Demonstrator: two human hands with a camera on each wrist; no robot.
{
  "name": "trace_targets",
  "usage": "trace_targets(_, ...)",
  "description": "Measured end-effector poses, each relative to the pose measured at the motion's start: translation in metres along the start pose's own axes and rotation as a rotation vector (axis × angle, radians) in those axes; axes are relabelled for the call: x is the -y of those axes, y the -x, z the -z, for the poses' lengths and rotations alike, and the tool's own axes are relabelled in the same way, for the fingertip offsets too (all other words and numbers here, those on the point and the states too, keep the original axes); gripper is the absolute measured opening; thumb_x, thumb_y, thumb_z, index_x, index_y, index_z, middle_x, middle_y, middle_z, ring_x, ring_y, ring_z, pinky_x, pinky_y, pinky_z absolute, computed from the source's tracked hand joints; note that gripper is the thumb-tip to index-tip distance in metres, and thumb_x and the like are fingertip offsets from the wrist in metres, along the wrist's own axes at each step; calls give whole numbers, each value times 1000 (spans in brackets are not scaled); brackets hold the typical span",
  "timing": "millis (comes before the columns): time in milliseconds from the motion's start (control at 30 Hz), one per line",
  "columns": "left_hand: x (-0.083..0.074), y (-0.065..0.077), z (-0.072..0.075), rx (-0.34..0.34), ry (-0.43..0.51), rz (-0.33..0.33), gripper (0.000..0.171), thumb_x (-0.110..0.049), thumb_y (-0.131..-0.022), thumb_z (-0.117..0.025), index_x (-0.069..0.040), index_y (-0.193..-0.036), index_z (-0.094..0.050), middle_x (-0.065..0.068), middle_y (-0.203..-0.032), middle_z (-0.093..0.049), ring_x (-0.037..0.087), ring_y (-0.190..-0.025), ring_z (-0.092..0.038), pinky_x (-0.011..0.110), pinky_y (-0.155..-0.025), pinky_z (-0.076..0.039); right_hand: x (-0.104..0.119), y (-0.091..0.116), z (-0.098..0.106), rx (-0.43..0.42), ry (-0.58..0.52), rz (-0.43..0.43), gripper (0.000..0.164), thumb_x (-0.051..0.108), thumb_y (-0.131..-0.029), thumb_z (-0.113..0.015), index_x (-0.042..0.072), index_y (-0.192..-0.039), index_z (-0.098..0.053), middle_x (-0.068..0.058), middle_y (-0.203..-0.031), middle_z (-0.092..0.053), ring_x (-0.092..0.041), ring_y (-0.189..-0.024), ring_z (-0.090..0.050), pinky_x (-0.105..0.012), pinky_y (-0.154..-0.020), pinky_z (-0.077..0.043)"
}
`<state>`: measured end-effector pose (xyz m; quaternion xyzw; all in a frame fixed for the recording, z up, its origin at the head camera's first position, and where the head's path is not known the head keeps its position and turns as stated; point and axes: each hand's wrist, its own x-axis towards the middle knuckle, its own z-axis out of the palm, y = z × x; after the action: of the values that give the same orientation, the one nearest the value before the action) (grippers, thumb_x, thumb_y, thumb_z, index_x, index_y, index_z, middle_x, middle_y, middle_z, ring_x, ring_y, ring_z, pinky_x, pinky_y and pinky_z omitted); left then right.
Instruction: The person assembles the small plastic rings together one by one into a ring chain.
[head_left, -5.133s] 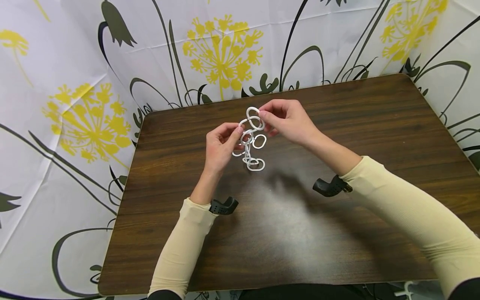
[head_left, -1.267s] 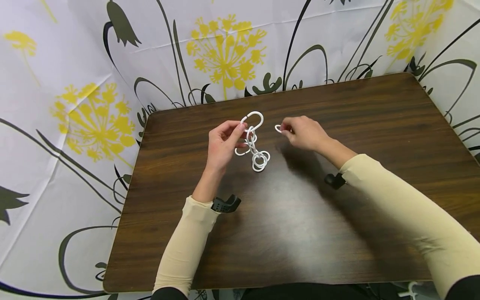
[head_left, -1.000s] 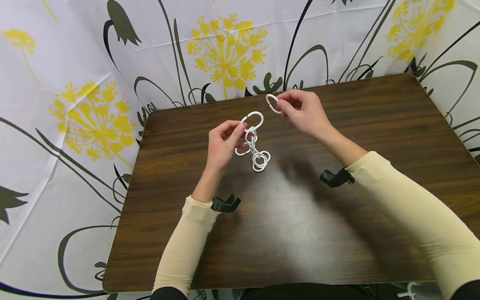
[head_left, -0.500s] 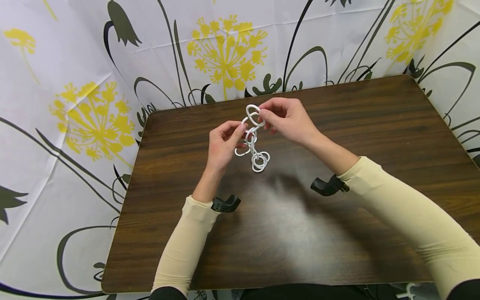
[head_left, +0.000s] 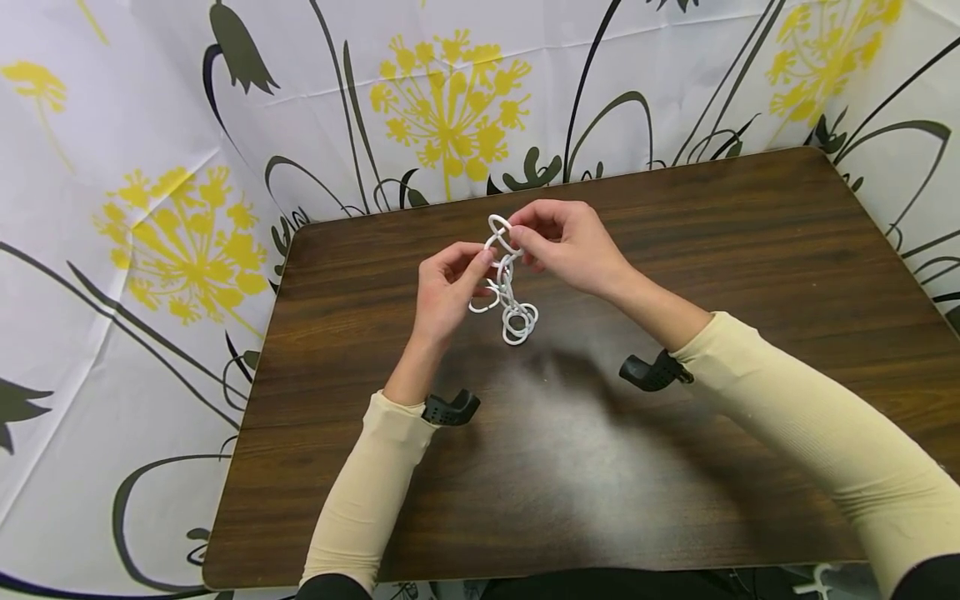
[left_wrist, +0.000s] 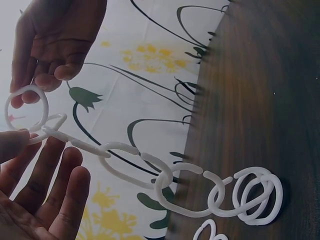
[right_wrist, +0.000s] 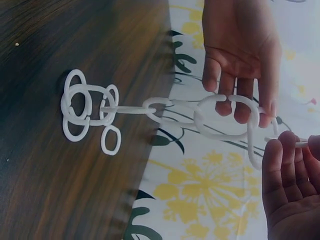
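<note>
The left hand (head_left: pixel 444 292) is pinching the end link (left_wrist: pixel 56 133) between thumb and fingertip, its other fingers spreading loosely below. The right hand (head_left: pixel 573 246) is gripping the top link (left_wrist: pixel 46 107) between thumb and forefinger, its remaining fingers curling behind. Both hands are hovering above the table (head_left: pixel 300 500), nearly meeting, the right one sitting slightly higher. The two links are crossing at the fingertips; whether they are hooking together is impossible to tell.

From the left hand the white chain (left_wrist: pixel 162 180) is hanging down, its oval links running one through another, some showing a narrow gap in the side. Its lower end is resting on the table in a small pile (left_wrist: pixel 278 200), several links overlapping there. One side link (head_left: pixel 483 311) is lying just beside the pile, toward the left hand; whether it is joining the rest is unclear.

Farther out, cream sleeves (head_left: pixel 367 492) are covering both forearms, ending in black toward the elbows. A black mount (head_left: pixel 452 408) is jutting from the left wrist, and another one (head_left: pixel 648 372) from the right. The dark wooden table is stretching around the hands, catching a pale glare near the person. Behind it a white cloth (head_left: pixel 300 125) is hanging, showing yellow blooms and grey-green stems.
</note>
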<state>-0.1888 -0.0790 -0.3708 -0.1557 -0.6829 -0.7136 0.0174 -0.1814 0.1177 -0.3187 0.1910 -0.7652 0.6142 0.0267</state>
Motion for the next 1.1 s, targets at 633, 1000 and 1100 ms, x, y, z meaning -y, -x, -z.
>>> trace_targets(633,-8,0,-6,31,-56,18,20,0,-94,-63,17,-105,-63,-1,-77,-67,12,-68,-64,28,-57,-58,-5,-3,5,-110,124,48,17,15,-95,-66,-1,-99,-72,-7,-88,-62,-25,-70,-68,-29,-60,-58)
trace_targets(1000,-2,-1,-3,62,-73,47,22,-8,-94,-65,11,-106,-66,13,-88,-69,15,-74,-66,29,-59,-59,-9,-8,13,-147,-138,-72,17,7,-93,-66,-8,-102,-69,-17,-86,-70,-20,-72,-70,-33,-65,-60)
trace_targets(1100,-1,0,-1,97,-113,70,23,-8,-94,-66,9,-109,-67,10,-92,-71,15,-78,-67,30,-62,-59,-10,-8,14,-141,-194,-94,17,5,-94,-65,-10,-102,-68,-17,-86,-70,-20,-73,-71,-34,-66,-60)
